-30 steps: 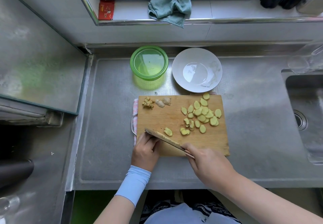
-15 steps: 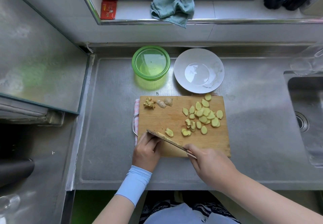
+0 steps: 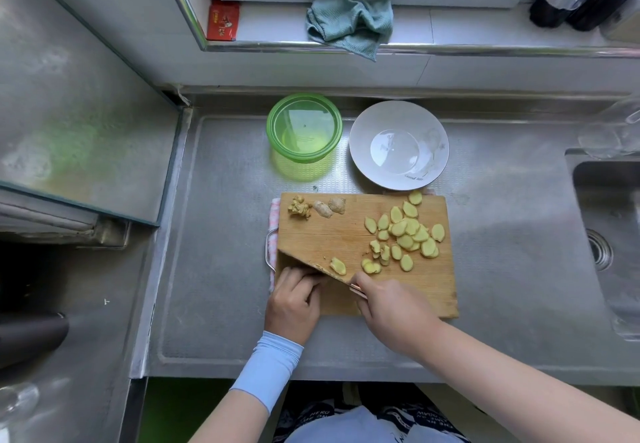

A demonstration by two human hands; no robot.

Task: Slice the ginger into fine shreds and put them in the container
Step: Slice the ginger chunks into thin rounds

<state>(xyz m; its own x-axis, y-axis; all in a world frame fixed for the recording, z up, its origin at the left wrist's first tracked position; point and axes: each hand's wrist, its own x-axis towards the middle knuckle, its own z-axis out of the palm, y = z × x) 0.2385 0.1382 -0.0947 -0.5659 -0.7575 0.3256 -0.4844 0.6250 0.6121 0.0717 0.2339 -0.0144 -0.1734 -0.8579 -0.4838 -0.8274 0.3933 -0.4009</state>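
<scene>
Your right hand (image 3: 391, 307) gripped the knife (image 3: 320, 270); your left hand (image 3: 294, 300) curled behind its blade, hold hidden. Ginger slices (image 3: 405, 231) lay just beyond your right hand, the green container (image 3: 304, 160) farther ahead.

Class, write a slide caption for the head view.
Right hand holds knife over wooden cutting board strewn with ginger slices; left hand beside it.

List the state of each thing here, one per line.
cutting board, flat on the counter
ginger slices, sliced, not shredded, loose on the board
knife, blade down on the board
right grip, holds the knife handle
left grip, fingers curled by the blade; contents hidden
green container, upright, no ginger visible inside
white plate, empty
cloth, crumpled on the ledge
</scene>
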